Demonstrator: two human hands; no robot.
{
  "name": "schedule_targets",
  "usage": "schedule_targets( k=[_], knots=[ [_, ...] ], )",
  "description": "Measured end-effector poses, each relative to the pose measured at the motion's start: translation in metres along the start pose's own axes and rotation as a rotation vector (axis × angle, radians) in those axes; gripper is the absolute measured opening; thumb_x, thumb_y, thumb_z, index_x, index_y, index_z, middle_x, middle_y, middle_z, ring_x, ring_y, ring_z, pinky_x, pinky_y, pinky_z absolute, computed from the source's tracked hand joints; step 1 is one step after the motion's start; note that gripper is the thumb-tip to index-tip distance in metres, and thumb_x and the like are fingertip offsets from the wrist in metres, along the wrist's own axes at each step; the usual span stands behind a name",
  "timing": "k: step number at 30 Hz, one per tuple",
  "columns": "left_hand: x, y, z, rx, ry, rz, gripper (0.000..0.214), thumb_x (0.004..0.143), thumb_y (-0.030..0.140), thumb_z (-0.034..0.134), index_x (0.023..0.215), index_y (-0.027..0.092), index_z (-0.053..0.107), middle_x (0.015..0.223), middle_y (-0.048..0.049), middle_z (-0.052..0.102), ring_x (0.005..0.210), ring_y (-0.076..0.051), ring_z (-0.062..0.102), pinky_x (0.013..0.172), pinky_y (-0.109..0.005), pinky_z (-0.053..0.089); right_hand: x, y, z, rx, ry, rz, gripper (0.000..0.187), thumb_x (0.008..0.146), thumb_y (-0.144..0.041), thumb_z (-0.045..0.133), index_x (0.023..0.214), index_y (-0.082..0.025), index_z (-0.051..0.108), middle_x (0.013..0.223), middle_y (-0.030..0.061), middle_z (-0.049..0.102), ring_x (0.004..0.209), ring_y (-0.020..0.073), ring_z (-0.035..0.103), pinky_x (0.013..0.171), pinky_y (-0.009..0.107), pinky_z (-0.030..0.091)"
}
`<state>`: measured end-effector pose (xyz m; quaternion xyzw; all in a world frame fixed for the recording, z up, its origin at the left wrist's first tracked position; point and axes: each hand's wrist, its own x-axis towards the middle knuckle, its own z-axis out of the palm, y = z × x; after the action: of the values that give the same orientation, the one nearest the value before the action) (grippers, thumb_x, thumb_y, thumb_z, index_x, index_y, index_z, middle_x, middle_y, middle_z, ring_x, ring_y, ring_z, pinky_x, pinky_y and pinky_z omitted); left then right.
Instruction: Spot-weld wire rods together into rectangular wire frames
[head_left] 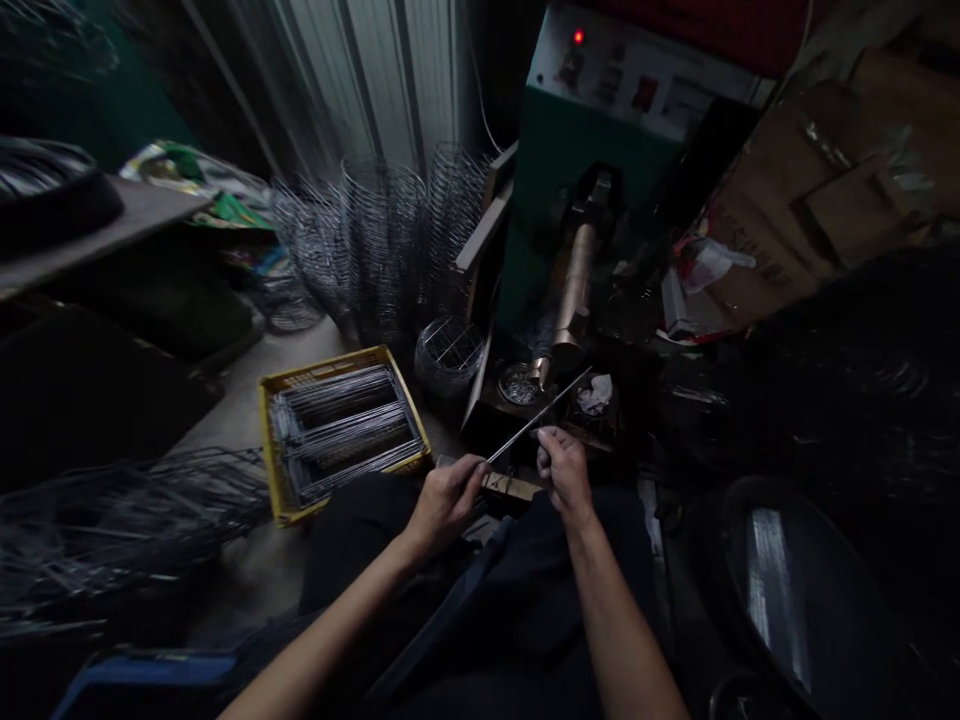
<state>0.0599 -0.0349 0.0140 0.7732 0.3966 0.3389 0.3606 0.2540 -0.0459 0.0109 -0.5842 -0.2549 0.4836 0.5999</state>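
Head view: left hand (448,495) grasping a thin metal rod (531,422) by its near end; rod slants up right, far end just beside the spot welder's copper-coloured electrode arm (576,285). Right hand (564,468) right by the rod, fingers curled, thumb against index; can't tell if it grips anything. Writing: printed characters on cardboard box (757,240), blurred, not legible; markings on control panel (555,60) too dark to read, red lamp (578,37) lit. Concrete floor (236,415) grey; yellow crate (268,450) of wire frames (345,425) stands on it, left of the hands. Dim, cluttered workshop: corrugated metal sheeting (375,80) behind stacked wire baskets (382,230), table (161,205) far left carrying a dark coil (56,205).
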Motion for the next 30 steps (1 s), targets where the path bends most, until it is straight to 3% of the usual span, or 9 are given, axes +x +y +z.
schedule_targets(
  k=[22,30],
  knots=[
    [0.011,-0.002,0.005,-0.038,0.061,0.037,0.025,0.098,0.029,0.044,0.091,0.014,0.063,0.073,-0.0034,0.065,0.060,-0.011,0.058,0.060,-0.020,0.040,0.016,-0.007,0.002,0.057,-0.026,-0.097,0.036,0.071,-0.045,0.076,0.072,-0.015,0.056,0.048,-0.0091,0.039,0.036,0.0018,0.029,0.033,0.014,0.019],
    [0.016,0.002,0.004,-0.048,0.048,0.016,0.027,0.098,0.030,0.043,0.091,0.014,0.064,0.067,-0.0019,0.060,0.054,-0.010,0.051,0.057,-0.021,0.037,0.018,-0.015,0.004,0.093,-0.028,-0.084,0.035,0.070,-0.042,0.077,0.073,-0.015,0.056,0.050,-0.0089,0.040,0.038,0.0017,0.029,0.033,0.013,0.019]
  ],
)
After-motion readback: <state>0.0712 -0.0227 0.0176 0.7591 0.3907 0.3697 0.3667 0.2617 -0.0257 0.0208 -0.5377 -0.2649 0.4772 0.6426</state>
